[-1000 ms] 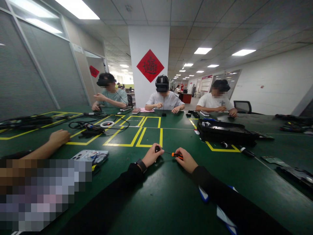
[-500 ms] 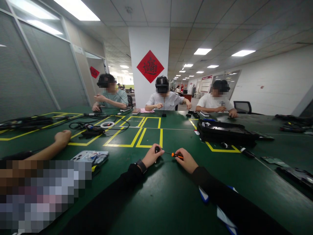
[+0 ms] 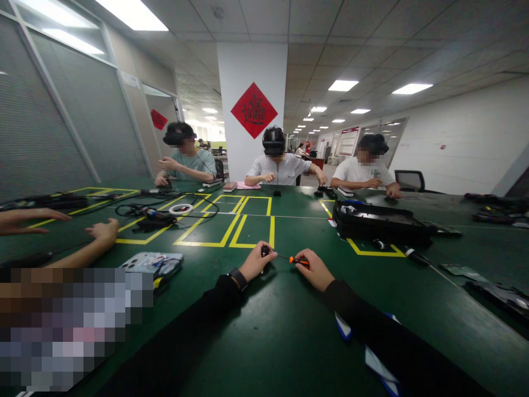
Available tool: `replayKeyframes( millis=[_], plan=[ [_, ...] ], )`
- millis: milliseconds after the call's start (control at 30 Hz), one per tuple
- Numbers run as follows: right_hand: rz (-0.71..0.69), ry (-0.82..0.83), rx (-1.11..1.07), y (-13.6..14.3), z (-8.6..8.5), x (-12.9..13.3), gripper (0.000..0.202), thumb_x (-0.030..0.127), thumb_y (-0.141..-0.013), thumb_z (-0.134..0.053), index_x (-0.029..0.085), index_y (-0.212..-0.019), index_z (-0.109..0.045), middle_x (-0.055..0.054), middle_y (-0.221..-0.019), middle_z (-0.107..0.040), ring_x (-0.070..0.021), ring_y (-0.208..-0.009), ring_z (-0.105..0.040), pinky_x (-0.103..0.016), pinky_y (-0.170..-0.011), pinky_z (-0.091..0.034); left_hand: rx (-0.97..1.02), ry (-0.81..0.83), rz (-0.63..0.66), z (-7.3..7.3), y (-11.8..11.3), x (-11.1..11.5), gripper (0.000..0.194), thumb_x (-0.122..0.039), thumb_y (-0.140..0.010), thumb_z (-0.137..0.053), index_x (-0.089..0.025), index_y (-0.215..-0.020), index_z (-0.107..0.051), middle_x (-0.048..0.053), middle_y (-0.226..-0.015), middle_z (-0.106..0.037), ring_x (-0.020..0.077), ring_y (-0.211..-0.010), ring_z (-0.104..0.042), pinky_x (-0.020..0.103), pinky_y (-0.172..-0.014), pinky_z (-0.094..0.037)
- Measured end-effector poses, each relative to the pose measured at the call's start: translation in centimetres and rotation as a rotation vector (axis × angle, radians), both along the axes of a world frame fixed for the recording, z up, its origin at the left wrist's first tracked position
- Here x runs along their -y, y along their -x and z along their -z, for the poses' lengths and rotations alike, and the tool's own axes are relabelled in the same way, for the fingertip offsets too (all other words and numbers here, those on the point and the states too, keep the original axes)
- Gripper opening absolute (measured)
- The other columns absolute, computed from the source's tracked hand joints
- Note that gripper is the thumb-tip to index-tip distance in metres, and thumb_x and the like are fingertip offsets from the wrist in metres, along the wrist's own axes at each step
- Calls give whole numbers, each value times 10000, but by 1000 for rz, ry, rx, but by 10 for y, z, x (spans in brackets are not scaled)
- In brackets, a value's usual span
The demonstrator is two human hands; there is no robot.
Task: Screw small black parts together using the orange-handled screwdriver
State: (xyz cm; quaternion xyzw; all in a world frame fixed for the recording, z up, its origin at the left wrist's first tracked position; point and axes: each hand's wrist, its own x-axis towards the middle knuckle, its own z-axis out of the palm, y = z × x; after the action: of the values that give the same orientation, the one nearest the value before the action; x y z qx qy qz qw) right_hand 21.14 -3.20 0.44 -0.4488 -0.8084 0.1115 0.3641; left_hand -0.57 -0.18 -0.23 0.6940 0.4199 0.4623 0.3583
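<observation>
Over the middle of the green table, my left hand is closed around a small black part, most of it hidden by the fingers. My right hand grips the orange and black handle of a screwdriver. The thin shaft points left, its tip at the black part by my left fingertips. Whether the tip touches the part is too small to tell.
A black tray-like case lies at the right behind my hands. Cables and a white ring are at the left, near a clear-topped box. Another person's hands reach in from the left. Three people sit opposite.
The neighbouring person's second hand has come into view at the left edge. My hands and the screwdriver look nearly the same.
</observation>
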Motion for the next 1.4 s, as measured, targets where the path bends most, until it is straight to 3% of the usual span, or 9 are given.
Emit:
replayKeyframes(
  millis=[133, 333, 500, 633, 767, 933, 1067, 1167, 1400],
  plan=[
    [5, 10, -11, 1, 1, 1, 158, 185, -708, -553, 170, -863, -525, -32, -863, -535, -154, -809, -484, -287, -738, -386, 2, -3, 22, -1, 0, 1, 257, -358, -701, -559, -172, -854, -469, -8, -772, -549, 117, -711, -514, 257, -701, -409],
    [11, 42, 3, 2, 1, -1, 185, 227, -827, -404, 168, -808, -578, -45, -831, -548, -156, -826, -485, -305, -778, -373, 10, 25, 16, 1, 0, 0, 259, -357, -697, -563, -172, -853, -470, -4, -777, -554, 119, -702, -518, 262, -693, -414],
    [-16, 21, -4, 2, -1, 2, 95, 196, -766, -491, 168, -837, -549, -40, -848, -541, -154, -810, -484, -297, -752, -385, 17, 15, 2, 0, -1, -1, 275, -356, -673, -590, -173, -841, -473, -8, -768, -555, 120, -711, -518, 266, -713, -410],
    [-18, 43, -23, 2, -1, 4, 158, 193, -712, -554, 171, -865, -523, -33, -859, -544, -153, -802, -493, -291, -737, -391, 9, 18, -14, -2, -1, 2, 275, -370, -677, -581, -171, -840, -482, -10, -752, -551, 118, -692, -512, 261, -696, -410],
    [16, 88, -40, 3, -1, 3, 173, 251, -771, -498, 170, -918, -537, -44, -876, -554, -154, -827, -501, -293, -755, -392, 15, 21, -4, -2, -1, 2, 270, -378, -691, -565, -171, -843, -482, -2, -766, -560, 124, -708, -522, 263, -696, -412],
    [40, 55, 7, 2, 1, 0, 184, 228, -821, -408, 164, -765, -572, -46, -811, -549, -155, -815, -490, -304, -769, -383, 33, 22, 27, 0, -1, 1, 264, -376, -697, -560, -175, -845, -474, -4, -761, -562, 123, -705, -527, 266, -700, -417],
    [38, 21, 0, 1, 1, 0, 87, 209, -757, -505, 171, -816, -557, -38, -829, -543, -158, -815, -486, -304, -757, -388, 22, 14, -2, 0, -1, 0, 260, -373, -693, -562, -174, -835, -474, -11, -739, -554, 121, -698, -523, 264, -699, -416],
    [37, 23, -11, 2, 1, 2, 134, 208, -720, -550, 175, -850, -543, -34, -854, -546, -160, -814, -488, -298, -743, -394, 15, 22, 16, 0, -1, 0, 245, -363, -703, -550, -176, -838, -467, -14, -749, -554, 118, -693, -524, 264, -694, -419],
    [70, 13, 44, -2, -2, 0, 178, 238, -804, -437, 184, -775, -604, -46, -821, -567, -167, -831, -491, -311, -779, -370, 33, -4, 37, 3, 0, -2, 226, -342, -705, -554, -181, -838, -466, -10, -753, -560, 119, -699, -528, 266, -702, -416]
  ],
)
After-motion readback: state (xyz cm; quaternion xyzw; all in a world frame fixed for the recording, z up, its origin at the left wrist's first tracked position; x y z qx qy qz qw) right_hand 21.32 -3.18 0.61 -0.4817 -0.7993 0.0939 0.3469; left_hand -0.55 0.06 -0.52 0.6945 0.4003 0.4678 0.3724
